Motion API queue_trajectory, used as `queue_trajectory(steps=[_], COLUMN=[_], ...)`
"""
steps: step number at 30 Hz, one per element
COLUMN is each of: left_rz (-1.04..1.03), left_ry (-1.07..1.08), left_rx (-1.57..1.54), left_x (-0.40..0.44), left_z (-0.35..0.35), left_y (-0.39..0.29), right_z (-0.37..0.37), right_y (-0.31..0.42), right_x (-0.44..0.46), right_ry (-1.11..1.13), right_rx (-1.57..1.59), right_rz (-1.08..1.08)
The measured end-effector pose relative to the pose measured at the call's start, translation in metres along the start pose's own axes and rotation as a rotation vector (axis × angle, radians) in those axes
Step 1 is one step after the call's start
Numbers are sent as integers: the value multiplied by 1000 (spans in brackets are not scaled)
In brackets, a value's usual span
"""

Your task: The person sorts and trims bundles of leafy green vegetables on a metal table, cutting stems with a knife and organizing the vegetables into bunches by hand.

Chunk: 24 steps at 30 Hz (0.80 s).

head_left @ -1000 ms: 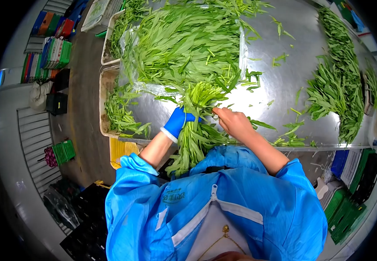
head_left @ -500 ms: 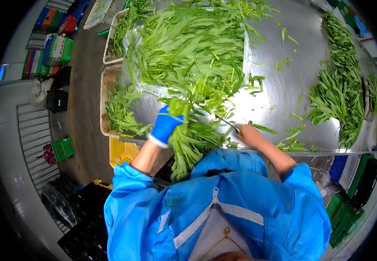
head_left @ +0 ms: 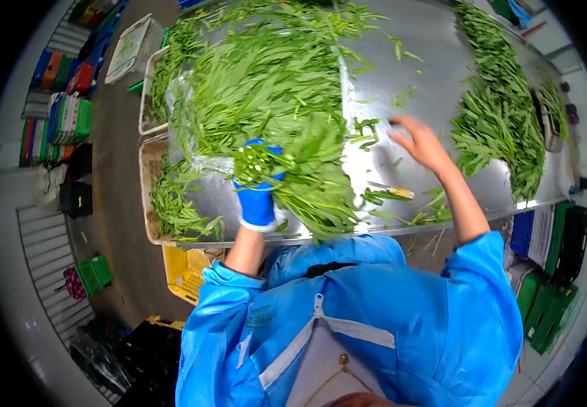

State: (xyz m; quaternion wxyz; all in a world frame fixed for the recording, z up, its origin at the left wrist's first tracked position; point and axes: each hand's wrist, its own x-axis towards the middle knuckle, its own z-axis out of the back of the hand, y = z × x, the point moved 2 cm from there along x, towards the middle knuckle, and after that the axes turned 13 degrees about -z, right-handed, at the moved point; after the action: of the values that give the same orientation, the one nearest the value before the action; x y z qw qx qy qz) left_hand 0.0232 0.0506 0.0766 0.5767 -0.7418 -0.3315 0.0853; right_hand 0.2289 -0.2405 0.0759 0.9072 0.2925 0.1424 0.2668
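Observation:
My left hand (head_left: 258, 197), in a blue glove, is wrapped round a bunch of leafy greens (head_left: 317, 193). The pale cut stem ends of the bunch face the camera, and its leaves spread right along the table's front edge. My bare right hand (head_left: 421, 142) is in the air over the metal table, fingers apart and slightly blurred, with nothing in it. Below it a knife (head_left: 394, 190) with a yellowish handle lies among loose leaves. Behind the bunch rests a big heap of greens (head_left: 259, 81) on clear plastic.
Long rows of greens (head_left: 503, 108) lie along the right side of the metal table (head_left: 432, 68). Dirty white crates (head_left: 150, 193) holding scraps line the left edge. A yellow crate (head_left: 181, 271) stands on the floor below; stacked crates (head_left: 70, 119) stand farther left.
My right hand has let go of the knife, now on the table, and moved up and right. My left hand has turned the bunch so its stem ends show. The view has shifted slightly.

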Motion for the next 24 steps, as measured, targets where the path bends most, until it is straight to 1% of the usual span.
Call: queue_trajectory(steps=[2,3,4,7,9,10,11,12,13,15,16,17,19,20,22,23,24], left_rz=[78,136,165,242,263,296,331,361,309,336,347,429,483,506,429,390,439], left_ry=[8,8,8,-30,-94,-131,-165,-196,-241,-256,-265,-250,-275,-300,-293,-290,-316], left_rx=[-164,-210,-285,-218,-135,-163,-191,-222,-197,-257,-290,-307,-424,-502,-430,-397,-425], left_x=[-21,-31,-44,-47,-46,-50,-52,-54,-55,-57,-57,-58,-53,-53,-57,-59,-61], left_z=[-34,-46,-60,-55,-41,-40,-40,-42,-45,-55,-60,-61,-67,-71,-71,-71,-72], left_y=[8,10,17,12,12,11,11,12,17,19,20,24,30,30,38,40,38], right_z=[24,5,-16,-92,-96,-80,-71,-62,-63,-77,-80,-83,-84,-81,-72,-64,-50], right_y=[42,55,52,-13,-2,19,31,44,56,68,70,72,77,67,34,37,44], right_x=[21,31,29,-25,-58,-73,-81,-88,-101,-128,-131,-134,-134,-125,-97,-97,-97], right_ry=[84,248,410,923,1173,1251,1293,1324,1167,860,796,729,741,799,906,937,968], right_rx=[273,406,538,564,650,748,664,577,641,719,756,792,894,814,655,627,597], right_rz=[-26,-9,2,-424,-500,-436,-269,-101,-91,-45,-98,-149,-418,-414,-409,-398,-385])
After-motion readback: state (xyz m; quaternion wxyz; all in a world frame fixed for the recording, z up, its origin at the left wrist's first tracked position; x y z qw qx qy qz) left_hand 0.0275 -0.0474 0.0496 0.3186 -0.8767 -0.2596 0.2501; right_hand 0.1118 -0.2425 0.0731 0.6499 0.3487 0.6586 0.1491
